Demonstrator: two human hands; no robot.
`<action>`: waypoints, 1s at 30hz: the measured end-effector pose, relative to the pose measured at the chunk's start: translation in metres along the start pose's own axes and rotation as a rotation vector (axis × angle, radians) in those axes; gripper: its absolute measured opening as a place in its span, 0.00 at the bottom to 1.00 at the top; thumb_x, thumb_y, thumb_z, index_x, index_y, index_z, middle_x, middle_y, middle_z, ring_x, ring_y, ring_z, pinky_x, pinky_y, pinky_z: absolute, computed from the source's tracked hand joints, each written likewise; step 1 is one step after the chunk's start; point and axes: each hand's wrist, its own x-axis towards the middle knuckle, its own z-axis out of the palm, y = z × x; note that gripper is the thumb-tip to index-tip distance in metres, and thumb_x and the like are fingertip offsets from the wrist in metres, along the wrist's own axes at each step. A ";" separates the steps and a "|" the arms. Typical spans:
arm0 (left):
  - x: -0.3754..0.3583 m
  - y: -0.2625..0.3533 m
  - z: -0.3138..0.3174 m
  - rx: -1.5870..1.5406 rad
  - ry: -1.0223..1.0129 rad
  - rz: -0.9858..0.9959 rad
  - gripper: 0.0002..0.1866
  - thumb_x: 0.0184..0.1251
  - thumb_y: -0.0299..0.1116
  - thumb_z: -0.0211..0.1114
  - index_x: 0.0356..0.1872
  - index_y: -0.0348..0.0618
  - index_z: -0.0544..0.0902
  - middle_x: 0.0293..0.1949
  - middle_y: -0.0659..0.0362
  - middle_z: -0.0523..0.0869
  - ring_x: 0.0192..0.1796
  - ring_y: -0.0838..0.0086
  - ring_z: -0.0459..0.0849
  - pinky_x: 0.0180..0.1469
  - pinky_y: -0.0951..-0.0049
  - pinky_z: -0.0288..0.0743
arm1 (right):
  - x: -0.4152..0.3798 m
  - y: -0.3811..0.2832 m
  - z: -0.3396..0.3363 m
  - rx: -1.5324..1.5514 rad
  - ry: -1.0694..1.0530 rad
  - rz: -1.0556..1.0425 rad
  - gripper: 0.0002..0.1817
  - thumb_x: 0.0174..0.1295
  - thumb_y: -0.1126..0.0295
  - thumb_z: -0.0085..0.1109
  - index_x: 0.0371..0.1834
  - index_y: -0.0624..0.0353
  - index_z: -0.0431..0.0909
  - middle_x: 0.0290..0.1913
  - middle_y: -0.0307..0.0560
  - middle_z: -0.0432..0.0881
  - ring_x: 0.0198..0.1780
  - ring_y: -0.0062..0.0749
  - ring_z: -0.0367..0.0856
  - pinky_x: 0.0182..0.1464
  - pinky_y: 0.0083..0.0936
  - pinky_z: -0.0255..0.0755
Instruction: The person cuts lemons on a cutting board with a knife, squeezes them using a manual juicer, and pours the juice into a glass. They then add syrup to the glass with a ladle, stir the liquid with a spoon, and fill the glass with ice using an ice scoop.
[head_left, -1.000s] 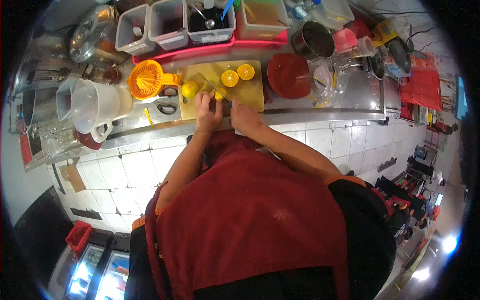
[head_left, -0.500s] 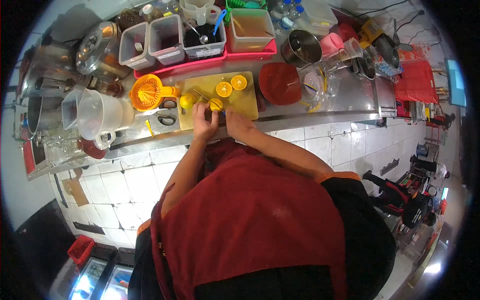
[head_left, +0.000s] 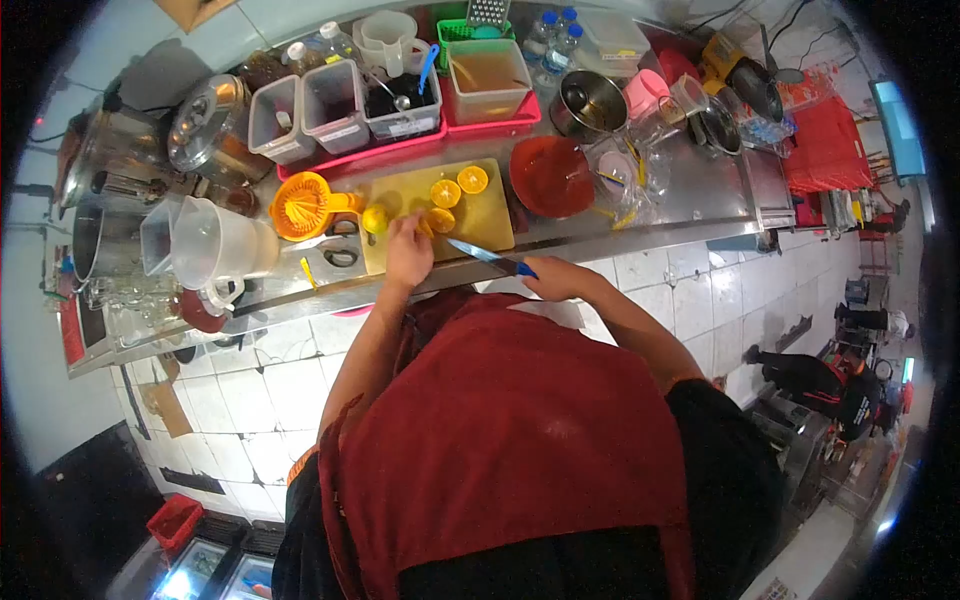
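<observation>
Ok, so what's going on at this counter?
A person is cutting citrus. Their right hand holds a blue-handled knife, its blade clear of the fruit. The left hand is at freshly cut pieces on the board; its exact grip is hard to see. Two halves lie cut side up farther back, an uncut fruit sits to the left, and an orange juicer stands beside the board.

Two bright orange halves (head_left: 459, 186) lie cut side up on a yellowish cutting board (head_left: 487, 218), near a freshly exposed cut orange (head_left: 440, 220) and a whole yellow-orange fruit (head_left: 375, 219). A blue-handled knife (head_left: 486, 257) points its blade over the board's near edge.
</observation>
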 end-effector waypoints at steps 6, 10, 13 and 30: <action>0.037 0.001 -0.004 0.076 -0.319 -0.141 0.22 0.53 0.24 0.59 0.53 0.39 0.75 0.45 0.39 0.80 0.52 0.46 0.78 0.55 0.55 0.73 | 0.010 -0.034 0.007 0.038 0.033 -0.032 0.16 0.65 0.59 0.51 0.45 0.62 0.73 0.43 0.62 0.81 0.47 0.57 0.79 0.49 0.46 0.71; 0.067 0.001 -0.036 0.213 -0.328 0.018 0.24 0.52 0.24 0.59 0.54 0.41 0.75 0.46 0.41 0.81 0.54 0.46 0.78 0.55 0.55 0.74 | 0.058 -0.053 0.022 0.046 0.196 0.079 0.17 0.66 0.60 0.50 0.47 0.63 0.72 0.45 0.66 0.81 0.48 0.59 0.80 0.50 0.49 0.72; 0.062 -0.003 -0.065 0.535 -0.517 0.020 0.25 0.51 0.25 0.61 0.56 0.40 0.73 0.46 0.42 0.79 0.57 0.45 0.76 0.56 0.54 0.74 | 0.068 -0.057 0.020 0.098 0.211 0.133 0.17 0.66 0.62 0.49 0.49 0.66 0.71 0.45 0.70 0.80 0.49 0.61 0.80 0.51 0.51 0.71; -0.032 0.004 -0.017 -0.040 0.156 -0.152 0.26 0.59 0.30 0.69 0.58 0.39 0.72 0.47 0.45 0.75 0.46 0.53 0.76 0.50 0.62 0.72 | 0.023 -0.101 0.012 0.154 0.269 0.207 0.19 0.66 0.63 0.47 0.49 0.72 0.71 0.41 0.71 0.81 0.44 0.65 0.81 0.49 0.53 0.73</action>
